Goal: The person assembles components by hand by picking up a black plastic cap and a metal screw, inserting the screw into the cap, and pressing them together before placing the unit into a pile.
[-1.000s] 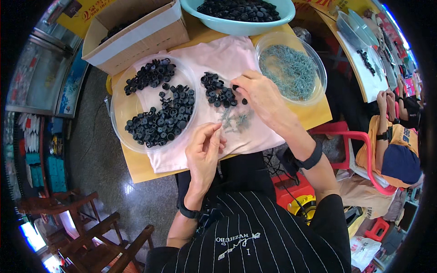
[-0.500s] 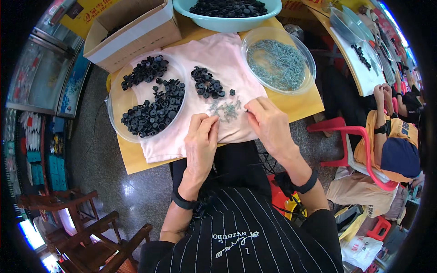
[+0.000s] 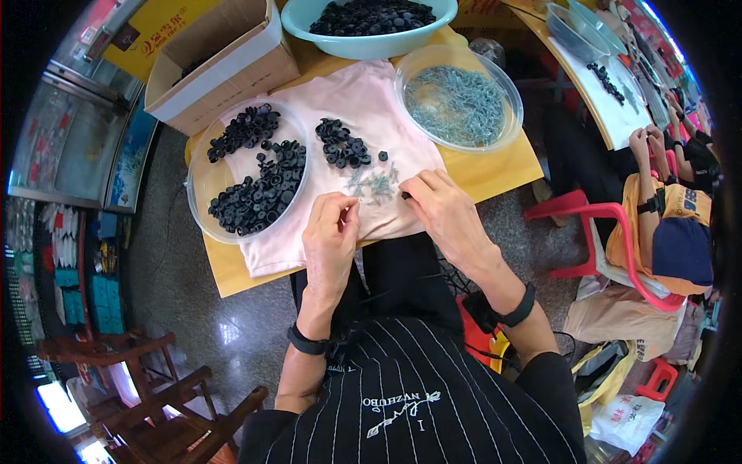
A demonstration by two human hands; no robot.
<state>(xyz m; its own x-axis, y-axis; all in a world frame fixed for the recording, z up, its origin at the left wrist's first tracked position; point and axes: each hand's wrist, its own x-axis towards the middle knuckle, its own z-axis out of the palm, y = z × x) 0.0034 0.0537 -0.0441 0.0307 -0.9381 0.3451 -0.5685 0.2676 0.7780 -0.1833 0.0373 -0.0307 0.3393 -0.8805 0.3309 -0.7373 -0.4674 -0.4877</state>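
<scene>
My right hand [image 3: 446, 215] pinches a small black plastic cap [image 3: 406, 195] between thumb and fingers, just right of a little pile of silvery screws [image 3: 374, 184]. On the pile's other side, my left hand [image 3: 331, 226] has its thumb and fingertips pressed together; what they hold, if anything, is too small to make out. Both hands are over the pale pink cloth [image 3: 348, 91]. Beyond the screws lies a cluster of black caps [image 3: 345, 147], with a single cap [image 3: 382, 156] beside it.
A clear round tub [image 3: 193, 193] of black parts stands at left, another clear tub [image 3: 513, 131] of screws at right. Behind them are a cardboard box [image 3: 224, 81] and a light-blue basin [image 3: 371, 48]. A red chair [image 3: 595, 207] and seated people are to the right.
The hands have stayed close to the screw pile, the right one still pinching the black cap. The whole view has shifted slightly.
</scene>
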